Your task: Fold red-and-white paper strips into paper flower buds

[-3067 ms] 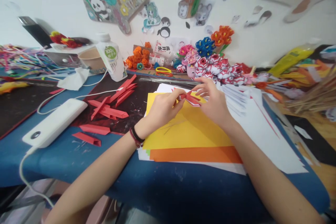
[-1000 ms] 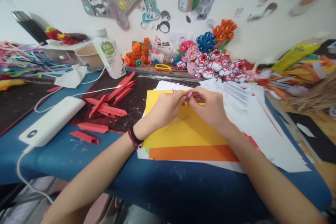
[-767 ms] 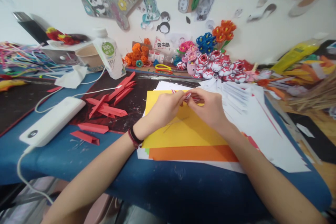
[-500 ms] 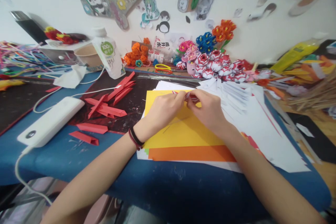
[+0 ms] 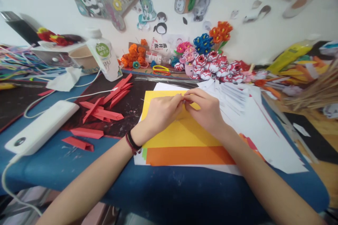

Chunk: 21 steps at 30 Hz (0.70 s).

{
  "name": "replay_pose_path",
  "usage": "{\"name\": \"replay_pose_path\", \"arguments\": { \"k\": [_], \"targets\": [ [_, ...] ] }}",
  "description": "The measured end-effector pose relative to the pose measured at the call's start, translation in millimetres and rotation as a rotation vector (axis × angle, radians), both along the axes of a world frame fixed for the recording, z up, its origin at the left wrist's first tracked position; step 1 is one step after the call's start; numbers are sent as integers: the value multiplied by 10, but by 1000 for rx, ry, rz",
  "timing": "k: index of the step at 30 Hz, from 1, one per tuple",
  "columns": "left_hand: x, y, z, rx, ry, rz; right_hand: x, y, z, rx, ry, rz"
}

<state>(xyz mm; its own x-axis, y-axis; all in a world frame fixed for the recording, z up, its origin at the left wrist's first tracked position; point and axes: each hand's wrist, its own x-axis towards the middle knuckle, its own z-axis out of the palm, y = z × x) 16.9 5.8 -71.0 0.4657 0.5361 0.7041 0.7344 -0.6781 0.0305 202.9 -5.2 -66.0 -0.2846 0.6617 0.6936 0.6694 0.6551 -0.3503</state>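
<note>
Over a yellow sheet (image 5: 185, 133), my left hand (image 5: 163, 109) and my right hand (image 5: 204, 107) meet at their fingertips. Both are closed in a pinch around a small red and white paper piece (image 5: 187, 100), mostly hidden by the fingers. An orange sheet (image 5: 190, 156) and white sheets lie under the yellow one. Folded red paper strips (image 5: 107, 113) are piled on the dark mat to the left, with two more nearer the front. White paper strips (image 5: 233, 95) lie beyond my right hand.
A white power bank (image 5: 42, 126) with a cable lies at the left. Behind it stands a white bottle (image 5: 104, 56). Red and white paper flowers (image 5: 211, 65) line the wall, beside blue and orange ones. A black flat object (image 5: 311, 137) is at the right.
The view has shifted slightly, so most things appear further left. My fingers have closed in more over the small piece, which now shows less.
</note>
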Motion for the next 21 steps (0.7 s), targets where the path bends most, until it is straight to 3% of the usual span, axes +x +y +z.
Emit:
{"name": "replay_pose_path", "arguments": {
  "k": [5,10,21],
  "targets": [
    [-65,98,-70,122,60,-50,3,6,-20,33,-21,2],
    [-92,111,-56,58,191,-166,24,13,-50,-43,-106,0],
    [-65,55,-35,78,256,-225,75,45,-47,-147,-138,-7]
  ]
}}
